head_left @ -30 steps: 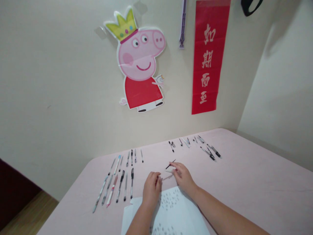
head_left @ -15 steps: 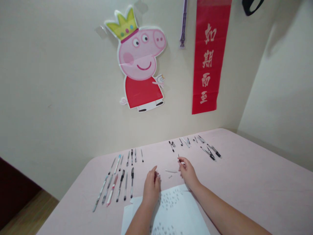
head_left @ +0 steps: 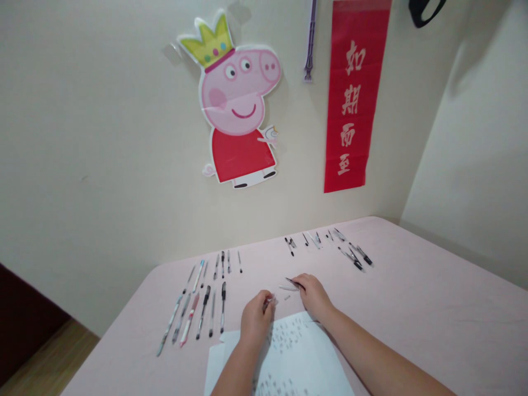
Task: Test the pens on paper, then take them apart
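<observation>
My right hand [head_left: 312,294] is closed on a thin, dark pen refill [head_left: 292,281], its pointed end toward the left. Just under it lies a clear pen barrel [head_left: 287,287] on the pink tabletop. A tiny pale pen piece [head_left: 287,297] rests between my hands. My left hand [head_left: 256,316] has its fingers curled together beside the top of a written paper sheet [head_left: 305,352]. Something small and partly see-through shows at its fingertips, too blurred to name.
Two rows of pens [head_left: 205,311] lie on the left of the pink table [head_left: 412,308]. Several dismantled pen parts [head_left: 317,240] are spread along the back right, with black-capped pieces [head_left: 365,256] nearest the right. A wall [head_left: 124,209] stands behind the table.
My right hand has turned and come down and nearer to me, swinging the refill from upright to pointing left. My left fingers, with the index stretched out before, are now curled in.
</observation>
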A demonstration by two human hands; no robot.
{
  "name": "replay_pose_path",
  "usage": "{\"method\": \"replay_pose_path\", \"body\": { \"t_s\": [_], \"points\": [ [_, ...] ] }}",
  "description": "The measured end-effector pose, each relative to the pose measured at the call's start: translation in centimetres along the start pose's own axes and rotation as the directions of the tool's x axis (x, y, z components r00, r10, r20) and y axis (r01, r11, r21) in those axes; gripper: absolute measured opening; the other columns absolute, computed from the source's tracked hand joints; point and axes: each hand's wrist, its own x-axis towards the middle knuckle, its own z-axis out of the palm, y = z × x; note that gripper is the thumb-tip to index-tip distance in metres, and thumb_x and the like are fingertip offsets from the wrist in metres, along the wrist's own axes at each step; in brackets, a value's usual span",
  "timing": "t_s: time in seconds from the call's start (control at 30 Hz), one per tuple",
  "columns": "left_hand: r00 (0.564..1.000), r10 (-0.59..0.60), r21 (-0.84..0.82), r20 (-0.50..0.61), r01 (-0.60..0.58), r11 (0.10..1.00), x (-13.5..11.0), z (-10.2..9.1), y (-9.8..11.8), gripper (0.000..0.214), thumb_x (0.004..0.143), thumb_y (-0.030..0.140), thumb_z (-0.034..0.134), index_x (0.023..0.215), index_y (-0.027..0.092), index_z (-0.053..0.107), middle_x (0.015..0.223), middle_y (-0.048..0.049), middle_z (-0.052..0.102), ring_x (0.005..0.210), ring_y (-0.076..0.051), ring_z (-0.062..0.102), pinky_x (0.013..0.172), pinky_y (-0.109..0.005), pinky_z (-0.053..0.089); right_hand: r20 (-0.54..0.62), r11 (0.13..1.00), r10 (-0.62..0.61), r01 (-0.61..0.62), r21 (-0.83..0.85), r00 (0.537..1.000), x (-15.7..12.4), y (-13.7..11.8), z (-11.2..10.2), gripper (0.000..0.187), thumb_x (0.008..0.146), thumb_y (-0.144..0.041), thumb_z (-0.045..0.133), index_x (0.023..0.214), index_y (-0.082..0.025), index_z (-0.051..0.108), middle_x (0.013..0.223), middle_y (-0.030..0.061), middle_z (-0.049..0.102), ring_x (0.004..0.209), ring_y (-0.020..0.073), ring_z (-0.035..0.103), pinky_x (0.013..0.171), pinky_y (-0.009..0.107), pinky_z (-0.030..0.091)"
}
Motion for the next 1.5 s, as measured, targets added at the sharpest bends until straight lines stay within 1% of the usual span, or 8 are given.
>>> {"method": "replay_pose_path", "body": {
  "t_s": [0.13,0.3,0.53,0.73,1.07,1.27,1.37,1.5],
  "points": [
    [0.999,0.044,0.078,-0.001,-0.043,0.996,0.0,-0.2,0.1,0.012,0.076,0.021,0.052,0.083,0.021,0.063,0.080,-0.0026,0.066,0.076,-0.017,0.059,0.068,-0.027,0.041,0.008,0.999,-0.026,0.027,-0.042,1.000,-0.1,-0.9,-0.7,0.035,0.073,-0.001,0.044,0.089,-0.017,0.070,0.087,0.0083,0.066,0.086,0.0215,0.054,0.082,0.034,0.043],
    [0.993,0.119,0.074,-0.005,-0.118,0.990,0.0,-0.3,0.3,0.012,0.075,0.017,0.051,0.075,0.019,0.063,0.080,-0.0033,0.061,0.075,-0.016,0.057,0.068,-0.027,0.042,-0.044,0.995,-0.082,0.079,-0.063,0.996,-0.3,-1.9,-1.2,0.032,0.076,-0.003,0.045,0.092,-0.018,0.069,0.090,0.0076,0.065,0.088,0.0216,0.051,0.082,0.035,0.042],
    [0.993,0.087,-0.013,-0.081,-0.088,0.996,0.2,0.1,-0.2,0.024,0.070,0.014,0.054,0.092,0.018,0.062,0.082,-0.0034,0.063,0.078,-0.017,0.059,0.073,-0.031,0.046,0.004,0.978,-0.207,0.207,0.016,0.978,-0.6,-2.9,-1.0,0.030,0.075,-0.003,0.049,0.095,-0.018,0.067,0.092,0.0068,0.065,0.091,0.0207,0.050,0.082,0.036,0.042],
    [0.990,0.098,-0.060,-0.100,-0.105,0.993,0.2,0.1,-0.2,0.026,0.073,0.014,0.052,0.097,0.017,0.062,0.087,-0.0053,0.065,0.082,-0.018,0.060,0.074,-0.031,0.049,0.042,0.961,-0.272,0.269,0.060,0.961,-0.5,-3.4,-1.2,0.027,0.076,-0.005,0.053,0.092,-0.020,0.068,0.088,0.0056,0.065,0.091,0.0202,0.051,0.083,0.036,0.043],
    [0.990,0.114,-0.041,-0.083,-0.117,0.992,0.1,0.2,-0.5,0.027,0.076,0.015,0.048,0.101,0.017,0.060,0.092,-0.0070,0.065,0.086,-0.018,0.061,0.077,-0.033,0.050,0.066,0.965,-0.264,0.264,0.010,0.962,-0.7,-2.9,-0.7,0.029,0.073,-0.005,0.054,0.093,-0.020,0.069,0.096,0.0077,0.064,0.103,0.0232,0.048,0.093,0.041,0.041],
    [0.988,0.130,-0.013,-0.085,-0.131,0.991,0.0,-0.1,0.0,0.027,0.077,0.014,0.047,0.100,0.017,0.059,0.091,-0.0060,0.063,0.083,-0.018,0.060,0.074,-0.031,0.049,0.097,0.974,-0.225,0.227,-0.011,0.970,-0.7,-3.2,-0.9,0.025,0.072,-0.004,0.055,0.083,-0.020,0.070,0.097,0.0075,0.064,0.106,0.0232,0.047,0.097,0.041,0.038],
    [0.984,0.169,0.002,-0.063,-0.169,0.986,0.0,-0.3,0.4,0.025,0.076,0.010,0.045,0.095,0.019,0.060,0.089,-0.0053,0.062,0.083,-0.017,0.059,0.074,-0.031,0.048,0.114,0.981,-0.190,0.193,-0.015,0.975,-0.6,-3.3,-0.9,0.024,0.070,-0.003,0.055,0.081,-0.019,0.070,0.099,0.0079,0.064,0.108,0.0236,0.047,0.098,0.041,0.037],
    [0.972,0.233,0.021,-0.026,-0.233,0.972,0.0,-0.1,0.3,0.027,0.073,0.004,0.045,0.085,0.020,0.064,0.095,-0.0065,0.061,0.091,-0.018,0.058,0.081,-0.033,0.047,0.135,0.986,-0.161,0.165,-0.022,0.978,-0.6,-3.5,-1.0,0.021,0.070,-0.004,0.056,0.076,-0.020,0.068,0.100,0.0074,0.064,0.110,0.0243,0.047,0.099,0.043,0.036]
  ]
}}
